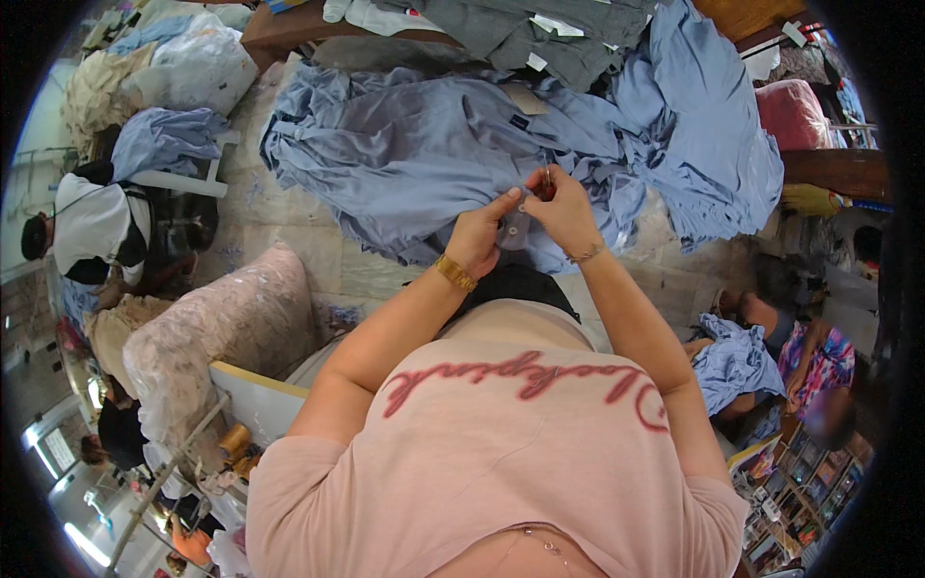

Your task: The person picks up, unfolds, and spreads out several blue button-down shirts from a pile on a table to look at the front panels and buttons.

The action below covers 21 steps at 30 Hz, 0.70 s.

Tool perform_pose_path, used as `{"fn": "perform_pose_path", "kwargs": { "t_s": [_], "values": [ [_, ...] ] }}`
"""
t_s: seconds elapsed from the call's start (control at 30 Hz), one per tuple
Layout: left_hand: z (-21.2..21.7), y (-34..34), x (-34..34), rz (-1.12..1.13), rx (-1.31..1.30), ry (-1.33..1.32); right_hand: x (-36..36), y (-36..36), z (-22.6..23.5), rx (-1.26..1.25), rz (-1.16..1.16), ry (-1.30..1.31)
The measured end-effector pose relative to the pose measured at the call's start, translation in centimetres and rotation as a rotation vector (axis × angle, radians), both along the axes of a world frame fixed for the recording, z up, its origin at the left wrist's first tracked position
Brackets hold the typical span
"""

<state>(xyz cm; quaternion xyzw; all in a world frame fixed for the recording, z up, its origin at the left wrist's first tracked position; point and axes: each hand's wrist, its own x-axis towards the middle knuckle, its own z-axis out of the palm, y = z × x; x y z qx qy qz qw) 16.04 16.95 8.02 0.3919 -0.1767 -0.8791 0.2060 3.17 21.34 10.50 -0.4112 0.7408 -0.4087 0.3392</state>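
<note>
A light blue button-up shirt lies crumpled over my lap and the floor in front of me, with a dark label at its collar. My left hand pinches the button edge of the shirt between thumb and fingers. White buttons show on the fabric between my hands. Close beside it, my right hand is closed at the same edge, around a small thin metal tool. Most of that tool is hidden by the fingers, so its exact kind does not show.
More blue garments are heaped at the right, and dark grey garments lie at the far side. A wrapped bundle stands at my left. Co-workers sit at the left and right, the right one with blue cloth.
</note>
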Motion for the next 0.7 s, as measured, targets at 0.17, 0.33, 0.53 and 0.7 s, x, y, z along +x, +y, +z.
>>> {"fn": "perform_pose_path", "kwargs": {
  "t_s": [0.17, 0.33, 0.53, 0.7],
  "values": [
    [-0.4, 0.0, 0.0, -0.021, 0.001, 0.005, -0.1, -0.4, -0.9, 0.032, -0.129, -0.212],
    [-0.3, 0.0, -0.2, 0.022, 0.060, 0.042, -0.2, -0.1, -0.9, -0.054, -0.028, -0.026],
    [-1.0, 0.2, 0.0, -0.009, -0.009, 0.052, -0.1, -0.7, -0.8, 0.034, -0.084, -0.188],
    [-0.8, 0.5, 0.4, 0.006, -0.009, 0.028, -0.3, 0.4, -1.1, 0.023, -0.146, -0.616]
  ]
}}
